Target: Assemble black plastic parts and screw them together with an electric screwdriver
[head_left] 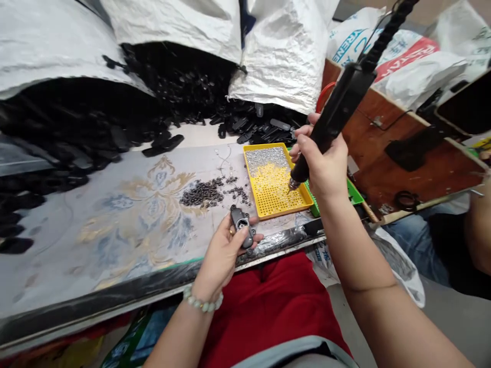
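Black part (pixel 242 225) gripped in left hand (pixel 222 253)

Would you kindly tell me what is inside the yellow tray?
Small silvery screws lie inside the yellow tray, heaped at its far end and sparse on its holed floor. The screwdriver tip in the right hand dips in; that hand covers the right rim.

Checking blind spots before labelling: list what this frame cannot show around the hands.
Head view:
- screwdriver tip over the yellow tray: too small to show any screw.
- black part underside: hidden by the left hand.
- screwdriver cord: cut off by the top edge.
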Demonstrator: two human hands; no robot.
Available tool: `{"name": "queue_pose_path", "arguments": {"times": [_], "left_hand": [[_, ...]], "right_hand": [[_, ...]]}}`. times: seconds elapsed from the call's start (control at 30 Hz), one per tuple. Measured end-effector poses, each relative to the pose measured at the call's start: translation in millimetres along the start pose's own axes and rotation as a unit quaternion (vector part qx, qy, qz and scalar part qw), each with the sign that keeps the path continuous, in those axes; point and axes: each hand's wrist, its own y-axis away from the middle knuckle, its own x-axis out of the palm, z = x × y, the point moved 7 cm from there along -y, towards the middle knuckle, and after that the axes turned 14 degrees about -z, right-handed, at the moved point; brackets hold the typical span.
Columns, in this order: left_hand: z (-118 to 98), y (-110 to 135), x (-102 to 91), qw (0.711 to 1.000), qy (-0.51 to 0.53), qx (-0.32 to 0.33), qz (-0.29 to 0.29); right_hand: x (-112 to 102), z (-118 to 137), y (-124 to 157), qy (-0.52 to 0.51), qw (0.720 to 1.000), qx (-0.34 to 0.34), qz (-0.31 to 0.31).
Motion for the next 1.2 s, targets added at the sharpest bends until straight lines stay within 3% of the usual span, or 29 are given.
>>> {"name": "queue_pose_path", "arguments": {"times": [0.07,0.17,0.27,0.33,0.53,0.73,0.83,1.03,1.2], "left_hand": [[1,-1,-2.2,1.000,-0.007,-0.014,0.000],[3,-2,-4.1,0.999,-0.016,-0.030,0.007],[5,-4,-3.1,0.999,-0.021,-0.034,0.009],[5,-5,-2.3,0.999,-0.030,-0.032,0.002],[7,-6,-2.7,0.998,-0.055,-0.016,-0.031],[9,-8,-1.1,0.997,-0.068,-0.021,-0.024],[10,-9,-1.5,0.997,-0.077,-0.020,-0.021],[14,-12,-5.2,0.996,-0.085,-0.018,-0.027],[16,-14,-8.3,0.995,-0.096,0.000,-0.037]], "right_hand": [[-7,-19,-16,-0.013,0.999,0.027,-0.018],[-39,-46,-35,-0.002,0.996,0.034,-0.080],[-65,-72,-43,0.033,0.991,0.027,-0.130],[-71,-86,-45,0.059,0.987,0.031,-0.143],[-52,-99,-42,0.017,0.989,0.059,-0.134],[-22,-68,-24,-0.071,0.996,0.007,-0.060],[-24,-56,-26,-0.089,0.993,-0.028,-0.078],[-78,-65,-51,-0.029,0.981,-0.090,-0.167],[-126,-71,-42,0.013,0.977,-0.097,-0.190]]}}
